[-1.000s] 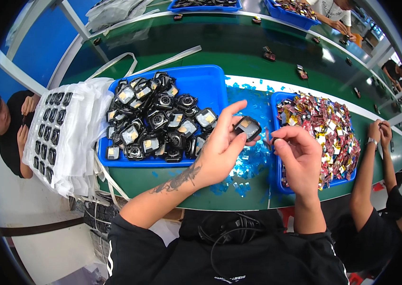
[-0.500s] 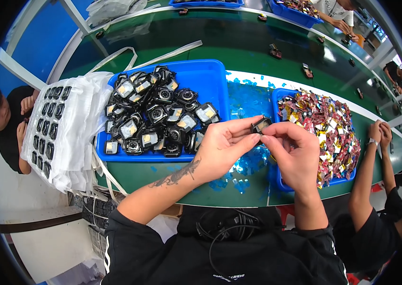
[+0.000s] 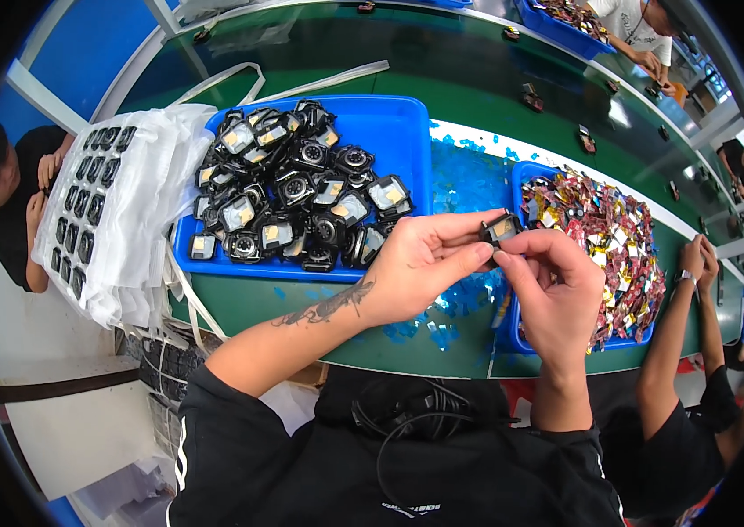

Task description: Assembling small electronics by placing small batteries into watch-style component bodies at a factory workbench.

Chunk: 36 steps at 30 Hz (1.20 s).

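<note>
Nearest the body, a coil of smooth black cable (image 3: 411,408) lay against the black shirt (image 3: 302,465). Ahead of it, over the green table (image 3: 425,364), both hands met at one small black case (image 3: 501,230). The case sat just beyond the fingertips, right of the left hand (image 3: 422,266) and up and left from the right hand (image 3: 558,285), so neither was clearly nearer. The left fingers and thumb gripped its left side; the right thumb and forefinger were drawn nearly together at its lower right edge, whether clamped on it or merely touching could not be told. The case was blocky, round-cornered and tilted, with a tan patch on its upturned face; its long axis was unclear. Beneath and beyond lay thin, glossy blue film scraps (image 3: 442,303). To the left, a smooth blue plastic tray (image 3: 390,119) held heaped black cases (image 3: 293,189), some with round faces; farther left leaned limp white sheets (image 3: 148,211) with dark pieces in rows. To the right, a second blue tray (image 3: 512,338) carried crinkled red, gold and silvery pieces (image 3: 605,241). Farthest, a co-worker in white (image 3: 640,31) bent over the bench.
</note>
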Motion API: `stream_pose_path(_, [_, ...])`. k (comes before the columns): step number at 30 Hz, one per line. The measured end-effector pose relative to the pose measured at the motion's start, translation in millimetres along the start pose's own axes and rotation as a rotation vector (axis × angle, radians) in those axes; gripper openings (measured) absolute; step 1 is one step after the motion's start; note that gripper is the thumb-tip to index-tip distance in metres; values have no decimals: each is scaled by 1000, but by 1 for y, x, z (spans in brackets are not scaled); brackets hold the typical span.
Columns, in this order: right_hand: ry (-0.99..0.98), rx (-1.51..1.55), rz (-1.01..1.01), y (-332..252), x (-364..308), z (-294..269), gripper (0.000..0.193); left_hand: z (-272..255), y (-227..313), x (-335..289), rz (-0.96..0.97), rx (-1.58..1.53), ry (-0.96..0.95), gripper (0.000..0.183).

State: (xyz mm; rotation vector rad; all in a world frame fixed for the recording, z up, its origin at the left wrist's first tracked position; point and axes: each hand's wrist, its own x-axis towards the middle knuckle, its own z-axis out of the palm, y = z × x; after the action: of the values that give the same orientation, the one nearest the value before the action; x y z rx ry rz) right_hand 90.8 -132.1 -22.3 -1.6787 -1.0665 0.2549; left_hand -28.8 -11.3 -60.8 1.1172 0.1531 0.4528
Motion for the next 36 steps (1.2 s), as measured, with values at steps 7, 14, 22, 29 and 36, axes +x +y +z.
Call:
stream_pose_path(7, [-24,-71,-36,-3,4,2,9,-4,1,-1,11,94,-27,43])
stream_pose_path(14, [-25,-41,2,-2,4,1,8,-2,-1,-2,40,119,-31,42])
stream_pose_path(22, [-36,34,88,0,5,-1,8,0,-5,-3,48,145,0,42])
stream_pose_path(29, [-60,-51,20,-1,7,-1,7,-1,-7,-4,58,128,-13,43])
stream_pose_path(36, [4,-115,-66,1,8,1,14,2,-2,-5,20,225,-43,41])
